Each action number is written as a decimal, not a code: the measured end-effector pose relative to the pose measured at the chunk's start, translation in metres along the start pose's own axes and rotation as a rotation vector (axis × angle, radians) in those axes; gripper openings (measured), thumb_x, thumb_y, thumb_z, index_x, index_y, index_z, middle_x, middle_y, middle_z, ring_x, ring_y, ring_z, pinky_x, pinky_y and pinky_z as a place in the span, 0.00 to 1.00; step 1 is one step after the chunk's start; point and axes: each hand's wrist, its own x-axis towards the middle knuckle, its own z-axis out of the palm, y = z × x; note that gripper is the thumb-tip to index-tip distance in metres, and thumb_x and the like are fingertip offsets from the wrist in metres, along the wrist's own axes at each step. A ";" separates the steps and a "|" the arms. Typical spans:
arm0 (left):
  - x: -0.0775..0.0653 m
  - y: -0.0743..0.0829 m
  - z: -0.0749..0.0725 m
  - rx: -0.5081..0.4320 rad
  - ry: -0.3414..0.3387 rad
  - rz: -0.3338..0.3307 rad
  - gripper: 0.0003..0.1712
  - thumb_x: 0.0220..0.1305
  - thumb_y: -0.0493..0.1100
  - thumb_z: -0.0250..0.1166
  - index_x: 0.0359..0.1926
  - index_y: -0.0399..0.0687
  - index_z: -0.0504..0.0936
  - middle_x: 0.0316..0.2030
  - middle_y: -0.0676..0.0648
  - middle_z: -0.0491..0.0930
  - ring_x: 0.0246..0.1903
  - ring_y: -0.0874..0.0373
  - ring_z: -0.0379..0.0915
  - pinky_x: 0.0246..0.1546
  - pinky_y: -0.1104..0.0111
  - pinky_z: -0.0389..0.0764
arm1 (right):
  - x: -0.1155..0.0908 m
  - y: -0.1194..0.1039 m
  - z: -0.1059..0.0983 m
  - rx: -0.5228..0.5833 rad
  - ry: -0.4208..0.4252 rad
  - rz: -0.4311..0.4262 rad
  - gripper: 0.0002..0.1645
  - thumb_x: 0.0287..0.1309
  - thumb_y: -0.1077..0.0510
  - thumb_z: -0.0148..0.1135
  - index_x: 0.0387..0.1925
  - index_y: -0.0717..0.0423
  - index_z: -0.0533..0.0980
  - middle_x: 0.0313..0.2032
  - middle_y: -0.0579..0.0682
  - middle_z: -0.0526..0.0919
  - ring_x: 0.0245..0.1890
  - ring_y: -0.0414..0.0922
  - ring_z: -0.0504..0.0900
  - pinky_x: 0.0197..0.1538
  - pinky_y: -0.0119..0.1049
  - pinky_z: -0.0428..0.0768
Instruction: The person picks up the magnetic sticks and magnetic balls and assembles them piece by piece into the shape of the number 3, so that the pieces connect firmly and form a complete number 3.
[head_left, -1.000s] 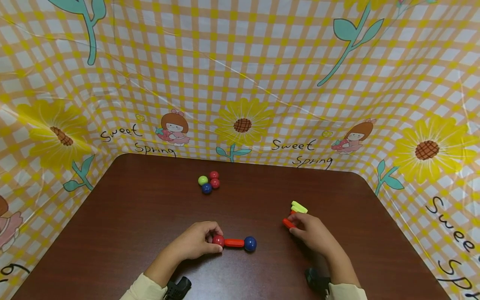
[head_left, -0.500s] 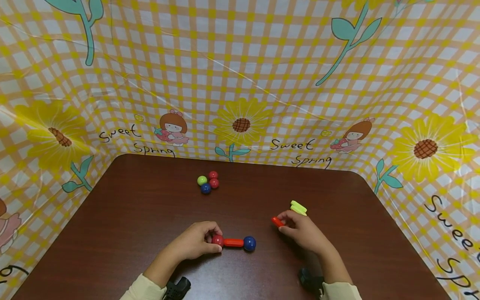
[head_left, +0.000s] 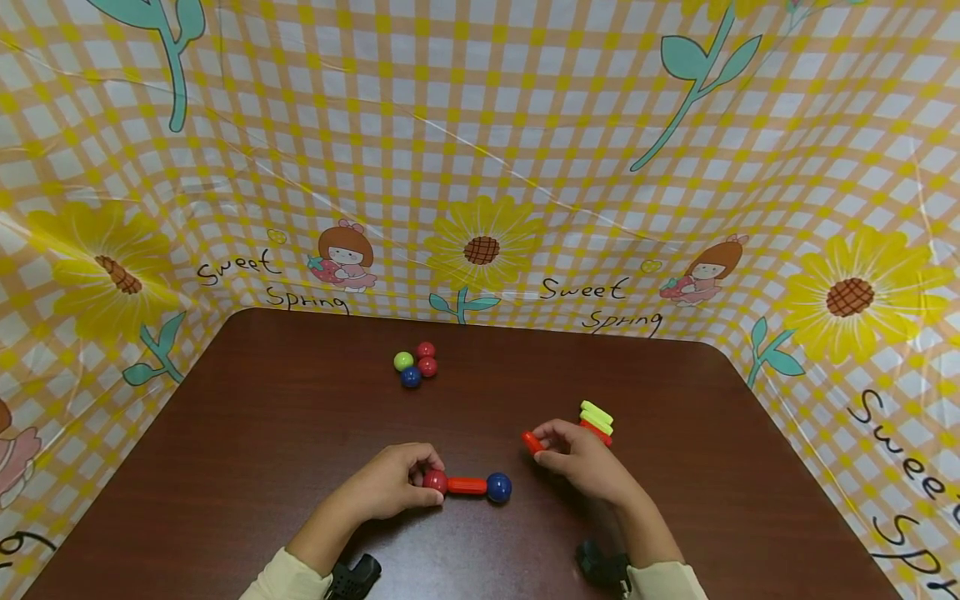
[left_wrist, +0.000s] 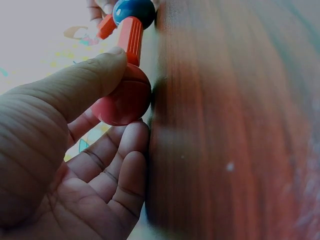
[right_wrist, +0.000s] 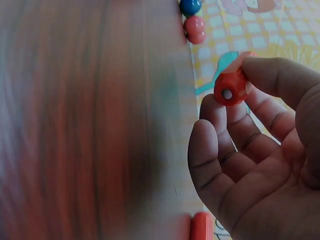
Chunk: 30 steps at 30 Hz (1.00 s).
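Note:
My left hand [head_left: 393, 482] holds a red ball [head_left: 435, 482] between thumb and fingers on the table. A ridged red rod [head_left: 467, 486] joins that ball to a larger-looking blue ball [head_left: 498, 487], the three lying in a row. In the left wrist view the thumb presses on the red ball [left_wrist: 125, 97]. My right hand [head_left: 581, 458] pinches a short red rod [head_left: 533, 442] between thumb and fingers, to the right of the joined piece and apart from it. The right wrist view shows a small silvery spot in the end of that rod [right_wrist: 232, 89].
Behind the right hand lie yellow-green rods [head_left: 597, 417] and a red rod [head_left: 597, 432] side by side. Farther back sit two red balls [head_left: 427, 367], a green ball [head_left: 403, 361] and a blue ball [head_left: 410, 377]. A checked, flowered cloth [head_left: 480, 150] rises around the dark table [head_left: 300, 375].
My right hand has moved left with the red rod, away from the other rods, uncovering a red one there. The left hand and the joined piece have stayed in place.

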 end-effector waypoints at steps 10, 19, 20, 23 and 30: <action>0.000 0.000 0.001 0.012 0.005 0.009 0.13 0.54 0.40 0.76 0.38 0.52 0.80 0.26 0.55 0.74 0.27 0.61 0.69 0.27 0.70 0.70 | 0.007 -0.006 0.016 0.096 -0.002 0.021 0.17 0.62 0.64 0.65 0.51 0.65 0.74 0.38 0.54 0.78 0.35 0.47 0.79 0.36 0.42 0.82; 0.001 0.001 0.001 0.029 0.005 0.029 0.13 0.54 0.40 0.77 0.37 0.52 0.80 0.27 0.55 0.74 0.27 0.62 0.69 0.28 0.70 0.71 | 0.010 -0.011 0.031 0.188 0.041 0.077 0.19 0.62 0.66 0.63 0.53 0.67 0.72 0.38 0.53 0.77 0.36 0.46 0.78 0.37 0.42 0.82; 0.001 0.001 0.002 0.032 0.005 0.032 0.13 0.54 0.40 0.77 0.37 0.52 0.80 0.27 0.55 0.74 0.27 0.62 0.69 0.28 0.70 0.71 | 0.010 -0.012 0.032 0.201 0.040 0.083 0.18 0.62 0.66 0.63 0.53 0.68 0.72 0.38 0.53 0.77 0.36 0.46 0.78 0.38 0.42 0.82; 0.002 0.002 0.002 0.043 0.004 0.039 0.14 0.53 0.40 0.77 0.37 0.52 0.80 0.27 0.55 0.74 0.27 0.63 0.69 0.28 0.70 0.71 | 0.011 -0.014 0.036 0.235 0.034 0.096 0.18 0.62 0.67 0.62 0.53 0.68 0.71 0.38 0.53 0.77 0.37 0.46 0.77 0.39 0.42 0.81; 0.003 0.003 0.004 0.051 0.003 0.046 0.14 0.53 0.40 0.77 0.37 0.52 0.80 0.29 0.55 0.74 0.28 0.64 0.69 0.29 0.70 0.72 | 0.012 -0.019 0.045 0.342 0.038 0.116 0.20 0.63 0.68 0.60 0.55 0.70 0.69 0.38 0.53 0.76 0.36 0.45 0.77 0.39 0.41 0.80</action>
